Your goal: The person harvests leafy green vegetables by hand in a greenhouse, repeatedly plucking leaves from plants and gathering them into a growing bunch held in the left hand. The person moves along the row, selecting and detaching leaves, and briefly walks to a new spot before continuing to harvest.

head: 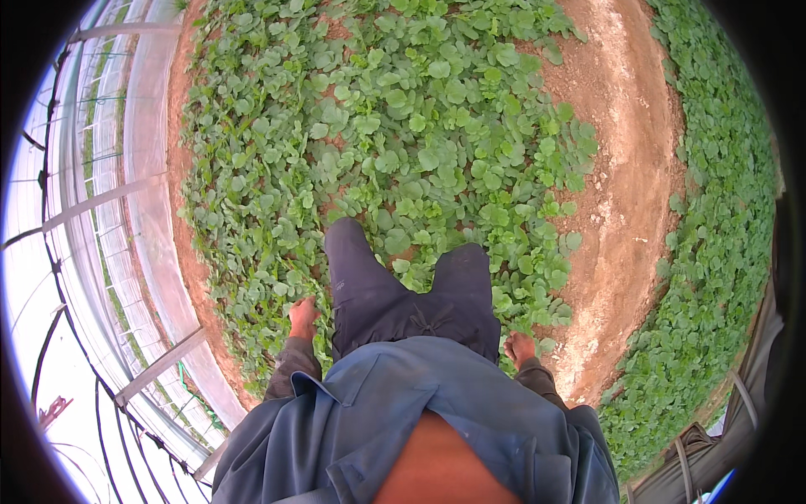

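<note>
My left hand hangs beside my left thigh, over the leafy green plants, its fingers loosely curled; whether anything is in it cannot be told. On the other side, my right hand hangs near my hip with its fingers curled in, close to the bed's edge; nothing is seen to stick out of it. Between the hands are my dark trousers with a tied drawstring, below an open blue jacket. Low round-leaved plants stand densely in front of me and around my legs. My feet are hidden.
A bare dirt path runs along the right, with another bed of leafy plants beyond it. Clear plastic sheeting with frame bars lines the left side. Dark folded sheeting lies at the lower right.
</note>
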Demonstrator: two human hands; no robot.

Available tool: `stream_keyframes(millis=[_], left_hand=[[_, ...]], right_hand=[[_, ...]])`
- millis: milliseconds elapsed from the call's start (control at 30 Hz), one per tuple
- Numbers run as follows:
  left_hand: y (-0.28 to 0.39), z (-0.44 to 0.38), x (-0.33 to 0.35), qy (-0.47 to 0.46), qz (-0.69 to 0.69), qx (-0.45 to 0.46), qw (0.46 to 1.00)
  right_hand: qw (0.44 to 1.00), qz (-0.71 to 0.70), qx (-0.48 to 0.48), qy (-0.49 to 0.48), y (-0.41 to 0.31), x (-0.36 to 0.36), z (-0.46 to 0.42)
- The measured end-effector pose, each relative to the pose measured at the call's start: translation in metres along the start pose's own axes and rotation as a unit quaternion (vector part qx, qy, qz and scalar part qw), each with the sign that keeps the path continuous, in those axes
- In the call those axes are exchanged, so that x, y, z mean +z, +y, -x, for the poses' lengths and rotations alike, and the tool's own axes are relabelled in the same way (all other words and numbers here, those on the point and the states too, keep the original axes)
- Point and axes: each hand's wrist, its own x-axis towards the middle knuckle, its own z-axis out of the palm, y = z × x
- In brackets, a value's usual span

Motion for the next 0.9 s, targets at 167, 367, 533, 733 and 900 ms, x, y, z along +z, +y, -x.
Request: stream_keyframes(millis=[167, 367, 533, 733, 900], left_hand=[[-0.006, 0.027, 0.029, -0.026, 0.006, -0.008, 1.0], [-0.005, 0.045, 0.075, -0.083, 0.067, 0.029, 0.994], [-0.017, 0.036, 0.08, -0.088, 0.047, -0.049, 0.994], [-0.002, -0.002, 0.091, -0.091, 0.024, -0.127, 0.987], [0.07, -0.054, 0.12, -0.139, 0.023, -0.105, 0.984]], right_hand=[[0.996, 0.045, 0.064, 0.033, -0.003, -0.046, 0.02], [0.994, 0.084, -0.002, 0.068, -0.071, -0.057, 0.018], [0.992, 0.086, -0.061, 0.066, -0.135, -0.045, 0.006], [0.988, 0.121, -0.075, 0.067, -0.175, 0.005, 0.014], [0.988, 0.106, -0.02, 0.109, -0.192, 0.074, 0.039]])
